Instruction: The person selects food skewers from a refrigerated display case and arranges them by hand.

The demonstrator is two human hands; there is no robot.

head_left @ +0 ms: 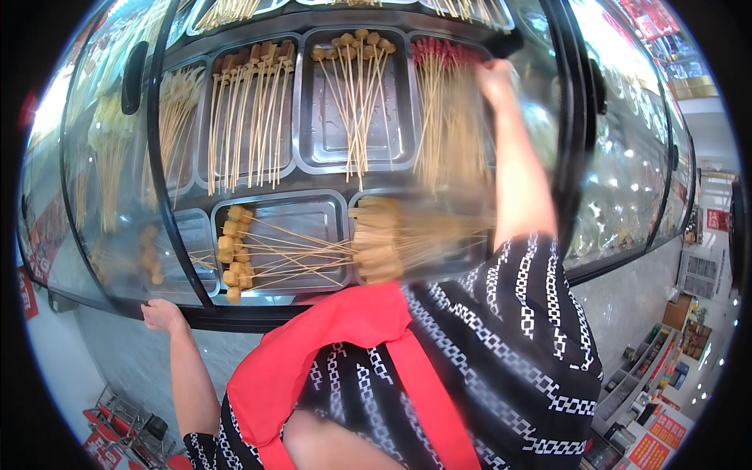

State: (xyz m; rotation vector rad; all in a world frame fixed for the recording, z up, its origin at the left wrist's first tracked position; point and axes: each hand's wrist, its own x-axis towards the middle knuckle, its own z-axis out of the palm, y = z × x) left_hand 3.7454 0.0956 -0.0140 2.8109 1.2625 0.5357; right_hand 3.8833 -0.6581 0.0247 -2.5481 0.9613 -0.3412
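My right hand (493,82) reaches far into the glass display case, its fingers closed beside a tray of pink-tipped skewers (442,59). A blurred black piece (501,45) lies just beyond the fingers; whether they grip it is hidden. At the near left, my left hand (163,316) is curled against the case's black lower frame (227,319). Nearest in front of me, a metal tray (313,215) bears skewers of yellow-brown cubes (237,247). To its right lie skewers of pale, flat pieces (376,239), partly smeared.
Behind are trays of brown-block skewers (254,59) and round-ball skewers (362,43). A glass pane with a black handle (135,77) covers the left side. A blurred black door frame (568,149) stands right of my arm. Shelves of goods (650,360) are at the lower right.
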